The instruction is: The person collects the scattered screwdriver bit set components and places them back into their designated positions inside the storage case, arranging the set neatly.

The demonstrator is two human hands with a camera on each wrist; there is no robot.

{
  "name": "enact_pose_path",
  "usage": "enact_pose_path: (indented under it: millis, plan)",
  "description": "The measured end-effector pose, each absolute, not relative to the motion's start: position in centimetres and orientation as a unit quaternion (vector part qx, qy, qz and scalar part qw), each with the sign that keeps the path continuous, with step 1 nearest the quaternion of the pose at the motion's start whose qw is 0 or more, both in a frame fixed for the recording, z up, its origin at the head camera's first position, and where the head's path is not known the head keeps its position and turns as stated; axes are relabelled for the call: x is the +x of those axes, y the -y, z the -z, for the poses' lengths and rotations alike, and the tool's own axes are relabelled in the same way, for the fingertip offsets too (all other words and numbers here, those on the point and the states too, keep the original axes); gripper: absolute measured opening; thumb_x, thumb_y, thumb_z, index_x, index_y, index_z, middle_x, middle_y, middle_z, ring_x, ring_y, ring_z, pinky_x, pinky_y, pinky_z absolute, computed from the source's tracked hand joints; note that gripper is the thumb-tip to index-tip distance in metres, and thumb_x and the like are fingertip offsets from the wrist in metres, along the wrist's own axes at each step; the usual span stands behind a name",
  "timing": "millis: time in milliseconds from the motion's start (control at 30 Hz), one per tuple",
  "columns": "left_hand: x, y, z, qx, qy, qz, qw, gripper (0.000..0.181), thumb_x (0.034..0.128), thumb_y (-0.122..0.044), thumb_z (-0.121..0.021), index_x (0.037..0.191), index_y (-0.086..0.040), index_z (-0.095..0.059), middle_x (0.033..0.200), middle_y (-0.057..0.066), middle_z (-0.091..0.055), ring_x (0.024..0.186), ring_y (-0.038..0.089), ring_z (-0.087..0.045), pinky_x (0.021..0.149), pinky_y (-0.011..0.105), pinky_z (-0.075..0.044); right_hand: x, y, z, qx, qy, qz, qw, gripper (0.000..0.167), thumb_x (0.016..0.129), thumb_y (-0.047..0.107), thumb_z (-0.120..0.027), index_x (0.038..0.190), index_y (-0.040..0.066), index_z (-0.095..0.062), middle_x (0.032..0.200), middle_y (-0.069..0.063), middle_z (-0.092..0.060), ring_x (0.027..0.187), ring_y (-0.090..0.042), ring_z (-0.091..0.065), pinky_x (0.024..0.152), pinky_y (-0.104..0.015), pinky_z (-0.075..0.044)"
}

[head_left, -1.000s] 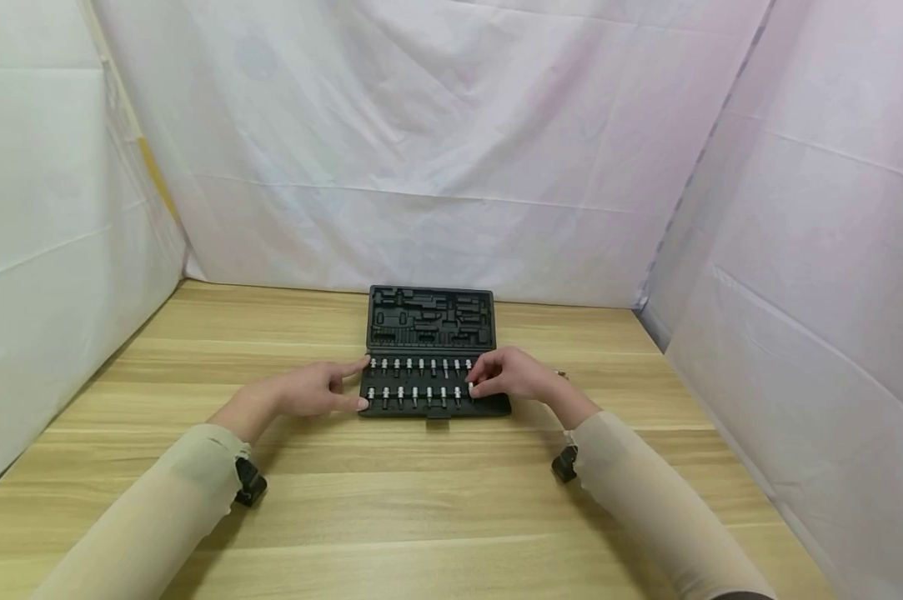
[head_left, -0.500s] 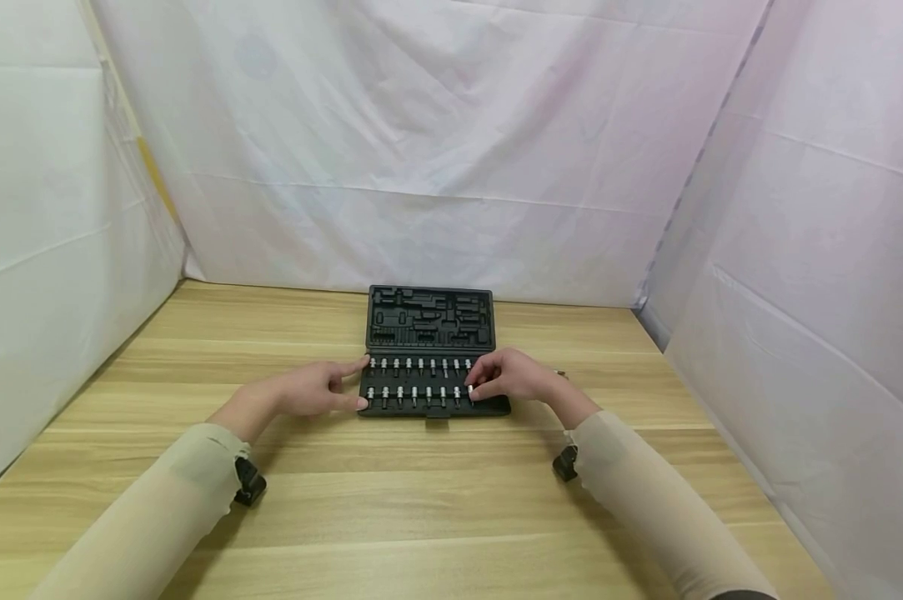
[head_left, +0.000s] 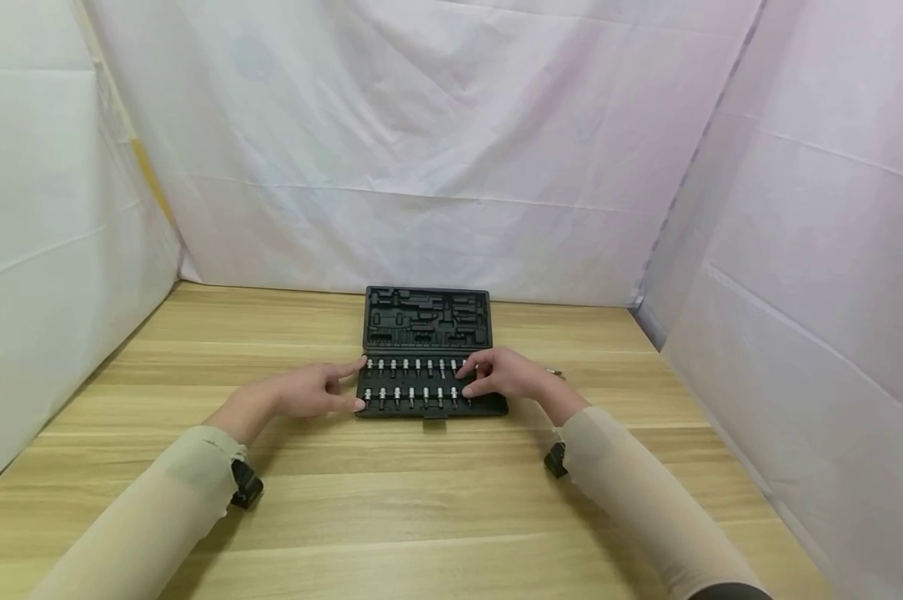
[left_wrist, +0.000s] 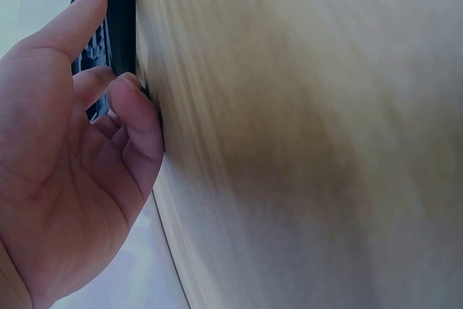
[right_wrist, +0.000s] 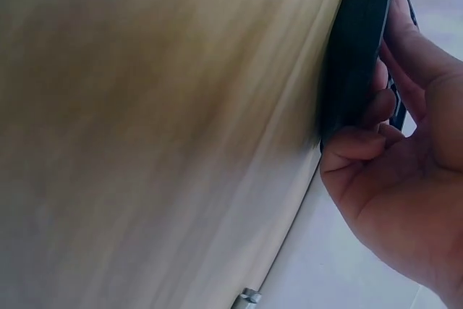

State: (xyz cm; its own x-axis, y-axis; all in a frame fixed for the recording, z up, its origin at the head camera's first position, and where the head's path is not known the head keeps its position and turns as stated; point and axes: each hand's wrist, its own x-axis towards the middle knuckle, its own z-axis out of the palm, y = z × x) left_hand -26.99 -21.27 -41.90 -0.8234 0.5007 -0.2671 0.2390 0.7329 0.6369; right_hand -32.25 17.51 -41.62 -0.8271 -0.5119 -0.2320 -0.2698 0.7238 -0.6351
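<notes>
A black tool case [head_left: 409, 406] lies unfolded on the table, two rows of silver-headed bit sockets in its near half. My left hand [head_left: 308, 390] touches its left side, forefinger near the hinge and thumb at the front corner, both stretched out. Over the right end of the rows is my right hand [head_left: 507, 375]. Its thumb covers the head of the last front-row bit socket [head_left: 469, 402]; the dark tip shows below. The forefinger stands apart from the thumb, near the back row. In the right wrist view the thumb reaches over the case edge [right_wrist: 358, 48], other fingers curled below.
A small silver-ended piece [head_left: 554, 372] lies on the wooden table [head_left: 421, 508] behind the right wrist. The case's upper half [head_left: 427, 317] has moulded recesses. White cloth [head_left: 421, 150] hangs behind and on both sides.
The right hand has shifted slightly left; its thumb now covers the silver head that showed between thumb and forefinger before. The left hand stays on the case's side. The head view has shifted slightly.
</notes>
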Motion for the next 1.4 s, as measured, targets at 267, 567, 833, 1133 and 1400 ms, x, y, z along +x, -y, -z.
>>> enact_pose_path:
  millis: [267, 567, 833, 1133, 1400]
  plan:
    - [-26.7, 21.5, 41.8, 0.204, -0.907, -0.296, 0.218, 0.095, 0.1032, -0.055, -0.072, 0.177, -0.024, -0.021, 0.104, 0.008, -0.065, 0.080, 0.020, -0.054, 0.078, 0.038, -0.050, -32.2, -16.7, 41.3, -0.204, -0.911, 0.291, 0.210, 0.024, 0.101, 0.028, -0.083, 0.124, 0.025, -0.078, 0.087, -0.003, -0.059, 0.073, -0.018, -0.046, 0.070, -0.033, -0.041]
    - [-26.8, 21.6, 41.9, 0.208, -0.910, -0.291, 0.211, 0.095, 0.1031, -0.057, -0.072, 0.177, -0.024, -0.022, 0.145, 0.017, -0.066, 0.090, 0.019, -0.059, 0.094, 0.045, -0.051, -32.2, -15.6, 40.7, -0.169, -0.923, 0.271, 0.214, 0.022, 0.099, 0.026, -0.085, 0.120, 0.024, -0.079, 0.085, -0.003, -0.056, 0.073, -0.018, -0.046, 0.069, -0.033, -0.041]
    - [-26.9, 21.5, 41.5, 0.199, -0.908, -0.296, 0.219, 0.095, 0.1028, -0.056, -0.072, 0.177, -0.027, -0.021, 0.127, 0.015, -0.068, 0.084, 0.021, -0.056, 0.083, 0.040, -0.051, -32.3, -14.9, 40.3, -0.137, -0.933, 0.256, 0.212, 0.018, 0.098, 0.023, -0.086, 0.114, 0.022, -0.078, 0.082, -0.002, -0.053, 0.073, -0.018, -0.045, 0.071, -0.033, -0.040]
    - [-26.9, 21.4, 41.8, 0.205, -0.906, -0.298, 0.218, 0.095, 0.1030, -0.055, -0.073, 0.177, -0.024, -0.022, 0.109, 0.012, -0.067, 0.078, 0.019, -0.052, 0.077, 0.038, -0.049, -32.1, -15.3, 40.7, -0.151, -0.926, 0.273, 0.210, 0.019, 0.098, 0.024, -0.085, 0.115, 0.021, -0.077, 0.084, -0.003, -0.056, 0.074, -0.018, -0.046, 0.070, -0.033, -0.041]
    - [-27.0, 21.4, 42.0, 0.210, -0.905, -0.303, 0.213, 0.095, 0.1029, -0.056, -0.073, 0.177, -0.024, -0.022, 0.166, 0.024, -0.051, 0.080, 0.019, -0.054, 0.085, 0.041, -0.051, -31.7, -17.1, 41.3, -0.184, -0.902, 0.330, 0.209, 0.025, 0.103, 0.023, -0.080, 0.127, 0.018, -0.080, 0.084, -0.001, -0.056, 0.072, -0.017, -0.042, 0.070, -0.032, -0.038]
